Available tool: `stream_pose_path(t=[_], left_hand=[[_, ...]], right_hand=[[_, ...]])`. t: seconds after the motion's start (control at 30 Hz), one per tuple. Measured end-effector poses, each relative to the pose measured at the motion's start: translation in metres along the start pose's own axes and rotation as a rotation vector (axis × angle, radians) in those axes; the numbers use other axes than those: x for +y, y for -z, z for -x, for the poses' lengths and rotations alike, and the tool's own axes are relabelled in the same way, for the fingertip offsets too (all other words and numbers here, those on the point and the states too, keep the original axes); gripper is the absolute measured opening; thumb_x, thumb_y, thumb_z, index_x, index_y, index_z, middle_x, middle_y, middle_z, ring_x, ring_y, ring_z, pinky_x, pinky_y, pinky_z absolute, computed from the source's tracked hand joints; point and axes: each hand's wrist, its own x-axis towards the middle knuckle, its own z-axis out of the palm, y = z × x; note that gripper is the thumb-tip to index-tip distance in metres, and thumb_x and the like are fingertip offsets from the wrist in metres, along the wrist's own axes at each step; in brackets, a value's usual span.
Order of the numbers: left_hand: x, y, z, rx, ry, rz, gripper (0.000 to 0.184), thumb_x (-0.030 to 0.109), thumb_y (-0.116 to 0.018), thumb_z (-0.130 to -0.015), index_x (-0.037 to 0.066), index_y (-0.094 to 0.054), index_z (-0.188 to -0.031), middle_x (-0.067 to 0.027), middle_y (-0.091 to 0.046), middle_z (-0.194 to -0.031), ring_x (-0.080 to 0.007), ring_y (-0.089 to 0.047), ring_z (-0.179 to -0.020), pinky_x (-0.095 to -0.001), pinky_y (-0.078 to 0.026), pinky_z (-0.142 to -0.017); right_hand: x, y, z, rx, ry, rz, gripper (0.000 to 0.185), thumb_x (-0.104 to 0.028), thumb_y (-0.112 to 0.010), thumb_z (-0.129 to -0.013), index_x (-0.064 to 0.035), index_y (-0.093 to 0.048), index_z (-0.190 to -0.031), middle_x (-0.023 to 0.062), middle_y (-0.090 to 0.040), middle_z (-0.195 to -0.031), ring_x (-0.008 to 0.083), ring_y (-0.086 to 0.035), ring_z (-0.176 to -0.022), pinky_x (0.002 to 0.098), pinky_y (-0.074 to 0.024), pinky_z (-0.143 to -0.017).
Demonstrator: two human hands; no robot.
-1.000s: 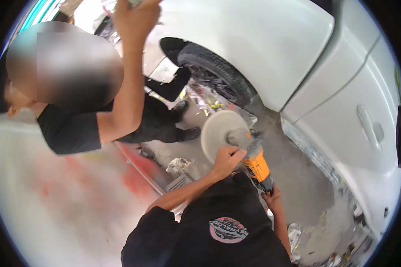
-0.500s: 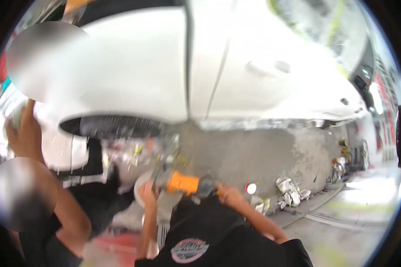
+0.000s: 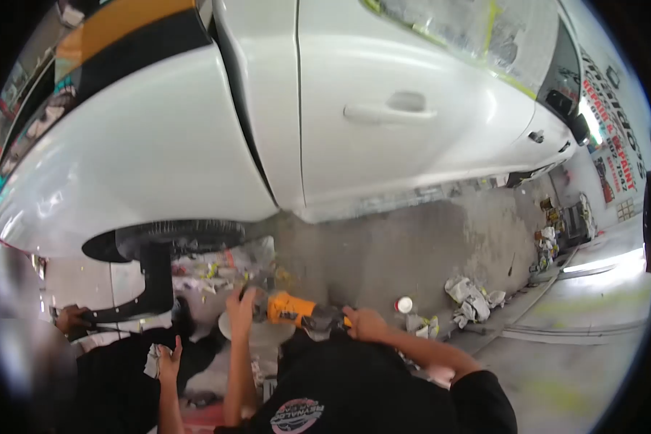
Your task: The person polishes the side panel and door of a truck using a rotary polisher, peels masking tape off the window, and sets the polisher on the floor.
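Observation:
My two hands hold an orange and black polisher (image 3: 289,309) low in front of my black shirt. My left hand (image 3: 241,304) is closed round its front handle, beside the pale round pad (image 3: 275,331). Round the rear grip, the fingers of my right hand (image 3: 367,324) are wrapped. The pad faces down, away from the car, and is partly hidden by my left arm. Ahead stands a white car (image 3: 159,145), its front fender and doors apart from the tool.
At the left, another person's hand (image 3: 168,356) holds a crumpled whitish piece. A dark hand (image 3: 72,319) touches a black curved part (image 3: 155,278) below the wheel (image 3: 184,235). Crumpled masking paper (image 3: 471,300) and a round white-topped container (image 3: 403,304) lie on the floor.
The view has shifted, showing more of the front fender, and is sharper. The raised arm at the left is gone from there; a hand with a whitish piece now shows lower. My grip stays the same.

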Motion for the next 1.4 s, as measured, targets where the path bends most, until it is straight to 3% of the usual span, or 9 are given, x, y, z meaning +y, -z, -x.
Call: stream_pose_path(t=[0.07,0.2,0.27,0.37,0.6,0.93,1.13,1.27,1.4], left_hand=[[0.016,-0.023,-0.005,0.02,-0.016,-0.045,0.034,0.023,-0.069,-0.087,-0.006,-0.068,-0.104,-0.0085,-0.069,-0.08,-0.0182,-0.064,-0.074,-0.0318,-0.049,-0.069],[-0.012,-0.071,-0.011,0.152,-0.167,-0.337,0.044,0.025,-0.072,-0.086,-0.004,-0.064,-0.119,-0.0228,-0.068,-0.114,-0.0329,-0.065,-0.106,-0.0402,-0.049,-0.094],[-0.023,-0.096,0.003,0.168,-0.281,-0.512,0.045,0.025,-0.071,-0.087,-0.002,-0.064,-0.122,-0.0239,-0.066,-0.118,-0.0386,-0.062,-0.111,-0.0439,-0.046,-0.1],[-0.01,-0.146,0.051,0.123,-0.188,-0.439,0.043,0.026,-0.068,-0.089,-0.001,-0.064,-0.123,-0.0241,-0.066,-0.119,-0.0395,-0.062,-0.114,-0.0452,-0.046,-0.1],[-0.118,-0.215,0.146,-0.159,0.331,-0.194,0.037,0.028,-0.065,-0.09,-0.001,-0.069,-0.112,-0.0233,-0.072,-0.098,-0.0356,-0.072,-0.093,-0.0419,-0.054,-0.084],[-0.19,-0.139,0.128,-0.289,0.271,-0.692,0.033,0.031,-0.065,-0.088,0.004,-0.07,-0.107,-0.0201,-0.071,-0.096,-0.0409,-0.067,-0.094,-0.0503,-0.053,-0.084],[-0.225,-0.107,0.1,-0.827,0.503,-0.951,0.054,0.038,-0.061,-0.09,-0.001,-0.061,-0.128,-0.0247,-0.061,-0.13,-0.0402,-0.056,-0.123,-0.0499,-0.043,-0.104],[-0.247,-0.123,0.107,-0.909,0.486,-0.985,0.068,0.043,-0.065,-0.09,-0.001,-0.051,-0.14,-0.0276,-0.058,-0.134,-0.0417,-0.052,-0.128,-0.0467,-0.04,-0.109],[-0.244,-0.162,0.098,-0.915,0.509,-1.068,0.077,0.047,-0.066,-0.089,-0.001,-0.044,-0.146,-0.0305,-0.053,-0.138,-0.0432,-0.051,-0.129,-0.0463,-0.039,-0.11]], right_hand=[[0.016,0.006,-0.006,0.019,0.076,-0.022,0.062,-0.025,-0.072,-0.078,-0.0058,-0.047,-0.131,0.024,-0.068,-0.088,0.0426,-0.069,-0.085,0.0517,-0.0545,-0.074],[0.056,0.033,-0.019,-0.148,0.043,-0.136,0.07,-0.027,-0.073,-0.076,0.0035,-0.05,-0.134,0.0271,-0.068,-0.109,0.0408,-0.07,-0.094,0.0473,-0.0545,-0.083],[0.073,0.039,-0.025,-0.226,-0.015,-0.339,0.063,-0.019,-0.075,-0.073,0.0078,-0.052,-0.125,0.0231,-0.07,-0.096,0.0311,-0.071,-0.075,0.0416,-0.0565,-0.07],[0.101,0.031,-0.043,-0.506,-0.269,-0.629,0.037,-0.007,-0.076,-0.069,0.0057,-0.054,-0.097,0.0148,-0.065,-0.073,0.0177,-0.065,-0.06,0.0341,-0.052,-0.05],[0.157,-0.018,-0.073,-0.595,-0.642,-0.876,0.014,-0.005,-0.073,-0.073,0.0009,-0.06,-0.073,0.0092,-0.062,-0.064,0.0181,-0.063,-0.056,0.033,-0.0507,-0.05],[0.193,-0.113,-0.05,-0.67,-0.729,-1.692,0.038,-0.019,-0.062,-0.091,-0.0115,-0.047,-0.057,0.0039,-0.046,-0.051,0.0189,-0.047,-0.039,0.0333,-0.0396,-0.034],[0.186,-0.15,-0.002,-0.066,-0.581,-2.102,0.027,-0.026,-0.06,-0.093,-0.0131,-0.046,-0.073,-0.0022,-0.045,-0.064,0.0123,-0.047,-0.052,0.0276,-0.0374,-0.046],[0.238,-0.183,-0.021,0.057,-0.889,-2.78,0.012,-0.014,-0.063,-0.089,-0.0037,-0.06,-0.094,-0.0001,-0.055,-0.068,0.0133,-0.054,-0.059,0.0293,-0.0473,-0.058],[0.312,-0.256,-0.049,0.232,-0.711,-3.053,0.01,-0.015,-0.064,-0.086,-0.0064,-0.06,-0.087,-0.0005,-0.057,-0.069,0.0131,-0.056,-0.06,0.0283,-0.0478,-0.057]])
